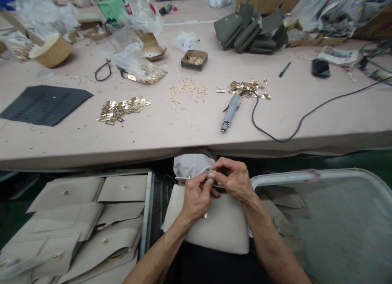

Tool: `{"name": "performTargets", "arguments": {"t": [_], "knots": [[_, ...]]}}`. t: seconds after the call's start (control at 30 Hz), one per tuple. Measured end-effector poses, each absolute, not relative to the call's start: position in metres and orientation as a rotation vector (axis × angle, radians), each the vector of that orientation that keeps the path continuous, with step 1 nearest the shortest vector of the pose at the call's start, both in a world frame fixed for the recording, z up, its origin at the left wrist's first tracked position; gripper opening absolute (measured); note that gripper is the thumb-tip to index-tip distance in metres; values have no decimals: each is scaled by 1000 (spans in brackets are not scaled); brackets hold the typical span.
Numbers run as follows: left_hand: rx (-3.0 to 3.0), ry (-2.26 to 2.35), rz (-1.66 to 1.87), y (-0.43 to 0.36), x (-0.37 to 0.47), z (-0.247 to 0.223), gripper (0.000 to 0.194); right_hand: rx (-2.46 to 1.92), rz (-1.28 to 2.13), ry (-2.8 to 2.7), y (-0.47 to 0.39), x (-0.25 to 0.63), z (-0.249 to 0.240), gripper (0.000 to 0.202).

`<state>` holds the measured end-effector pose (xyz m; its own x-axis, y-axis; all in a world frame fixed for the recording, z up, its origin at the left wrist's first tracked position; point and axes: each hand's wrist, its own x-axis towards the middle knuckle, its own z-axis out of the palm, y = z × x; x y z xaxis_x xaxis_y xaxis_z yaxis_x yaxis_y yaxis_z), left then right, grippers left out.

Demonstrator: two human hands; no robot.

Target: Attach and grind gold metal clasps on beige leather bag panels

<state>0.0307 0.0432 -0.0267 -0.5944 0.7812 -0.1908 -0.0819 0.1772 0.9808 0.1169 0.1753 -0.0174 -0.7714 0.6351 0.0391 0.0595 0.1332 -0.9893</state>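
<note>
Workbench [190, 124] cluttered: clasps [122, 109] at 10 o'clock, driver [230, 111] at 12. Bag [214, 222] on lap, below bench edge. Left hand [197, 196] and right hand [234, 180] pinch narrow on small fitting [212, 172] at bag's top edge. Judgement: keep fitting square, bag steady.

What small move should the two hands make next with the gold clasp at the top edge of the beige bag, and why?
Probably press the small gold clasp down onto the top edge of the beige bag. Both the left hand and the right hand pinch it right at that edge, the bag lies flat on the lap, and the electric screwdriver lies untouched on the table.
</note>
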Motion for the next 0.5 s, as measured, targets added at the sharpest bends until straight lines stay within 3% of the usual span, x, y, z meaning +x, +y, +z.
{"name": "performTargets", "arguments": {"t": [0.23, 0.5], "knots": [[606, 1895, 1397, 35, 44, -18, 28, -777, 2067, -1855, 172, 111, -21, 20], [587, 1894, 1407, 37, 36, -28, 33, -792, 1565, -2143, 165, 102, -16, 26]]}}
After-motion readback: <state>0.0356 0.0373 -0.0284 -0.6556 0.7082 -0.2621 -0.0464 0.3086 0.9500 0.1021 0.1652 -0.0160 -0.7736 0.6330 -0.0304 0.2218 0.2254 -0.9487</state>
